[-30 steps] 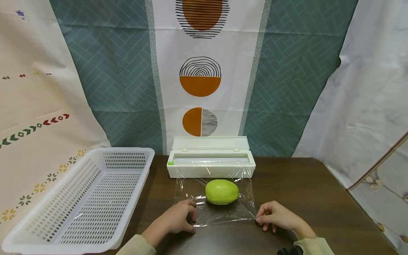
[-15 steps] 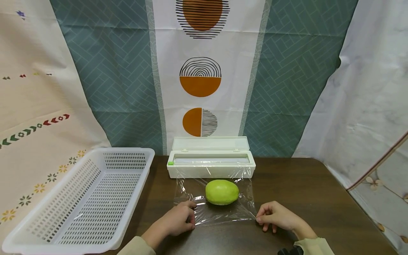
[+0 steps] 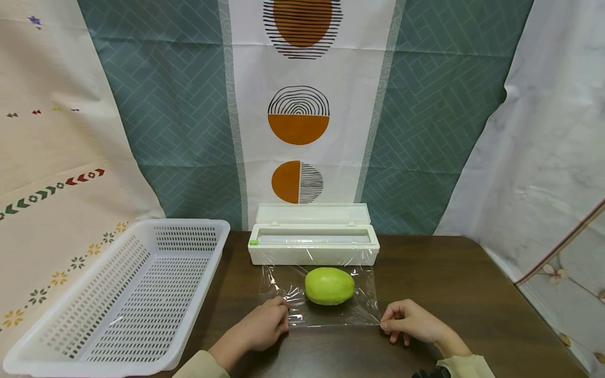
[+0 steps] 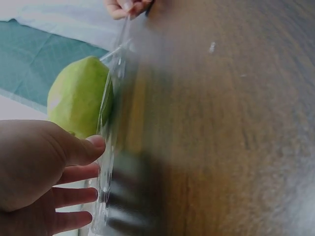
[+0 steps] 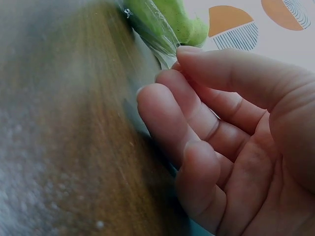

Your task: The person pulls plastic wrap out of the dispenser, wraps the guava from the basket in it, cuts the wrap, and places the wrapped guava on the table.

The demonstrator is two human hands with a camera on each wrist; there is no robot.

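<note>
A yellow-green oval fruit (image 3: 329,286) lies on a sheet of clear cling film (image 3: 326,317) that runs out from a white wrap dispenser (image 3: 314,256). The film's near left corner is pinched by my left hand (image 3: 264,323); in the left wrist view its thumb (image 4: 93,143) lies against the film edge, the other fingers spread below. Between thumb and forefinger, my right hand (image 3: 412,321) pinches the near right corner, its remaining fingers curled loosely, as the right wrist view shows. The film's near edge stretches straight between both hands, in front of the fruit.
A white perforated plastic basket (image 3: 202,294) stands on the left of the dark wooden table (image 3: 449,278). The dispenser's lid (image 3: 313,213) is raised, and a small green slider (image 3: 253,242) sits at its left end. Patterned cloths (image 3: 189,105) hang behind.
My left thumb has closed in on the film's corner, and the near edge of the film has drawn up straighter. The right hand and fruit have stayed in place.
</note>
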